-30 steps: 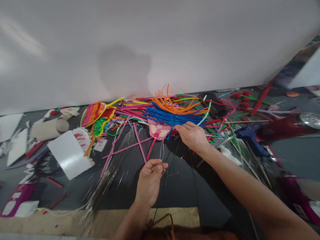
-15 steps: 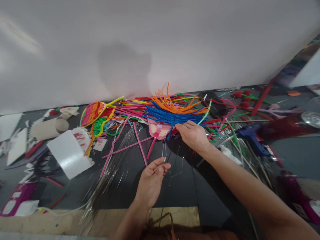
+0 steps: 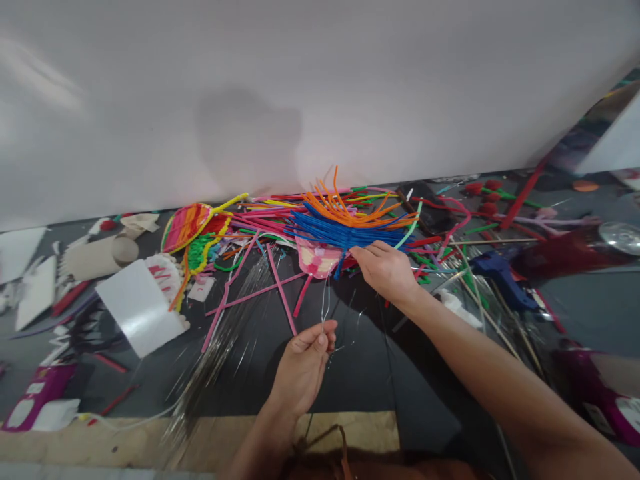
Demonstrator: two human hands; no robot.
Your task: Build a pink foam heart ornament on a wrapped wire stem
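My left hand [image 3: 303, 363] pinches a thin silvery wire [image 3: 327, 299] between thumb and fingers, below the pile. Upward from the pinch, the wire runs as two strands toward a pink patterned piece [image 3: 319, 260]. My right hand [image 3: 386, 271] is closed at the lower edge of a bundle of blue pipe cleaners [image 3: 345, 230], its fingertips by the spot where the bundle is gathered. Exactly what those fingertips grip is partly hidden. Orange pipe cleaners [image 3: 360, 212] fan out above the blue ones.
At left lie a cardboard tube [image 3: 100, 258], a white card [image 3: 137, 310] and a striped leaf-shaped piece [image 3: 187, 228]. Silvery strands [image 3: 220, 340] spread left of my left hand. A blue glue gun [image 3: 505, 277] and a dark red bottle [image 3: 565, 257] are at right. A pale wall [image 3: 320, 87] stands behind.
My left hand has turned slightly and its fingers have closed further around the wire. The right hand and the blue bundle have stayed in place.
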